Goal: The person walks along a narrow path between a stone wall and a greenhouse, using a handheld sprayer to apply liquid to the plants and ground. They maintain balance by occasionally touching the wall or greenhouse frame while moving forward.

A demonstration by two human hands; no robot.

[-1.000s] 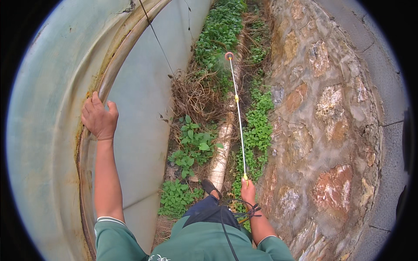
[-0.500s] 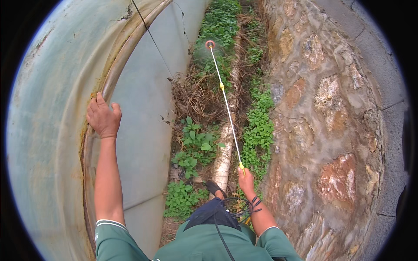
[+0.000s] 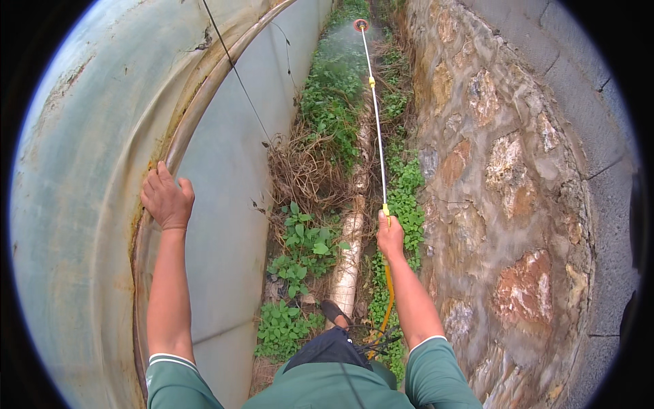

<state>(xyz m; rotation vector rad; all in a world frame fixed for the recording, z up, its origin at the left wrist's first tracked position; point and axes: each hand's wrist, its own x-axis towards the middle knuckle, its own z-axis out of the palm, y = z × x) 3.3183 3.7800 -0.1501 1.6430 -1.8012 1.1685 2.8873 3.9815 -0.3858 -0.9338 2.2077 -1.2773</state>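
My right hand [image 3: 390, 236] is closed round the yellow handle of a long, thin spray wand [image 3: 379, 140]. From the hand the wand runs forward and slightly left to a round red nozzle [image 3: 361, 25], where a fine mist [image 3: 340, 44] hangs over the green weeds. A yellow hose [image 3: 390, 290] trails from the handle back toward my legs. On the left, my left hand [image 3: 167, 196] grips the curved, rust-stained edge rail [image 3: 178, 146] of a plastic-covered structure, its fingers bent over the far side and its thumb apart.
Plastic sheeting [image 3: 221, 198] walls the left side, and a rough stone wall [image 3: 504, 177] rises on the right. Between them lie a pale pipe [image 3: 351, 249], dry stalks [image 3: 306, 163] and leafy weeds [image 3: 296, 242]. My shoe [image 3: 334, 312] is beside the pipe. A dark wire [image 3: 235, 68] hangs at upper left.
My right hand has moved forward and up, carrying the wand farther out. The nozzle has shifted away and to the right. My left hand stays on the rail.
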